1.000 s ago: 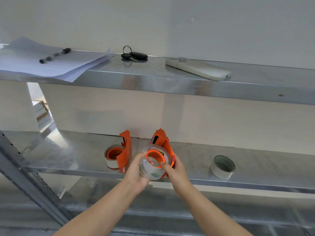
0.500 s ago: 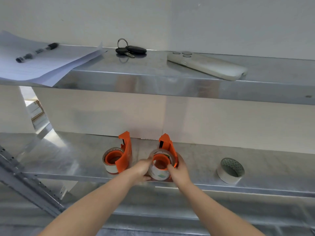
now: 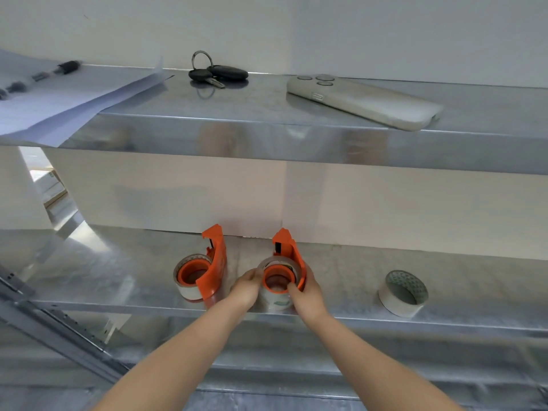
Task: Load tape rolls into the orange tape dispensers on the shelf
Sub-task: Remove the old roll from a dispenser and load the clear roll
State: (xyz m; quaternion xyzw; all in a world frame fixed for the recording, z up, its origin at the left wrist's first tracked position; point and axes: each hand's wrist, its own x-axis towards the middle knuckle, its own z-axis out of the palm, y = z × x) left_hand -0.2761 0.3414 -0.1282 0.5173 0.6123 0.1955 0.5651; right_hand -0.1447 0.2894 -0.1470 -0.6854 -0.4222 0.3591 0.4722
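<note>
Two orange tape dispensers stand on the lower metal shelf (image 3: 444, 271). The left dispenser (image 3: 215, 262) holds a clear tape roll (image 3: 189, 289) on its orange hub. The right dispenser (image 3: 289, 256) stands upright with a clear tape roll (image 3: 277, 301) on its hub, resting on the shelf. My left hand (image 3: 246, 289) grips that roll from the left side. My right hand (image 3: 307, 292) holds the dispenser's right side, thumb at the hub's rim. A loose white tape roll (image 3: 403, 293) lies tilted on the shelf to the right.
The upper shelf (image 3: 267, 129) carries papers (image 3: 59, 105) with a marker (image 3: 66, 67), a bunch of keys (image 3: 218, 74) and a grey remote (image 3: 363, 103). A slanted metal upright (image 3: 44, 318) runs at the lower left. A white wall closes the back.
My hands lowered the right dispenser with its roll from the air onto the shelf and stood it upright. The view drew closer to the shelf.
</note>
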